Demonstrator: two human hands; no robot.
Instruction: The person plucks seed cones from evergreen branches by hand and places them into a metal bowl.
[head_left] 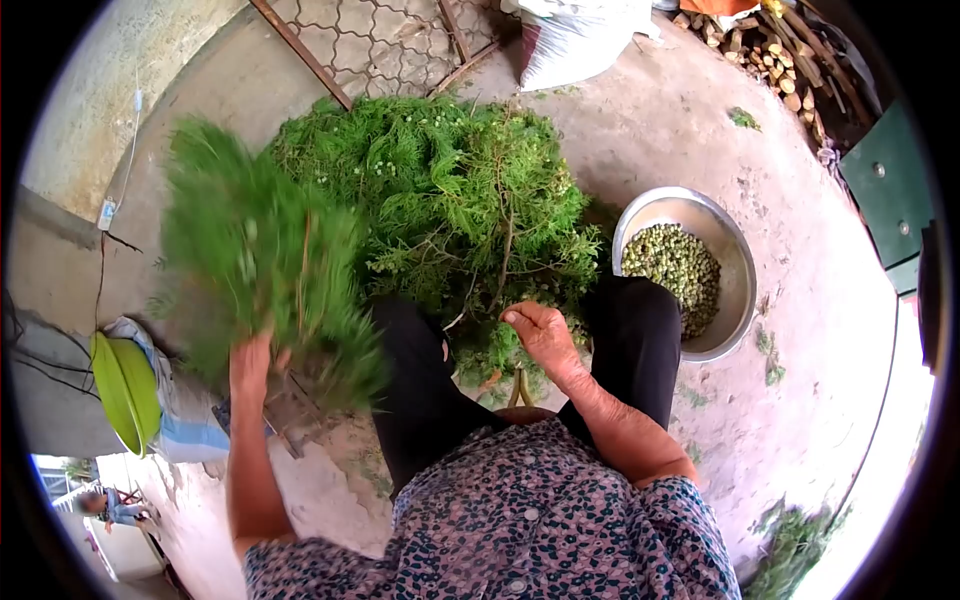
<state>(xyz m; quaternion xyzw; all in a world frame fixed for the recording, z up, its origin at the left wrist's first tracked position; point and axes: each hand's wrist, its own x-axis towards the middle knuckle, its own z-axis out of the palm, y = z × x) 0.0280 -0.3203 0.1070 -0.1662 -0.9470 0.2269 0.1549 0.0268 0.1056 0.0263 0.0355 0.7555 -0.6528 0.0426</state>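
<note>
My left hand (255,362) is closed around the stem end of a feathery evergreen branch (265,240), which is smeared by motion on the left side. Between my knees, my right hand (542,338) has its fingers curled in a pinch; what they hold, if anything, is too small to make out. Just beyond it lies a big heap of evergreen branches (440,190) with small pale green cones among the leaves. To the right of my knee stands a round metal basin (738,300), partly filled with picked green cones (672,268).
A white sack (570,45) stands at the back, near stacked firewood (785,75). A lime-green plastic basin (128,392) leans at the left. Green cuttings (792,555) lie at lower right. Another person (118,507) appears far off at lower left.
</note>
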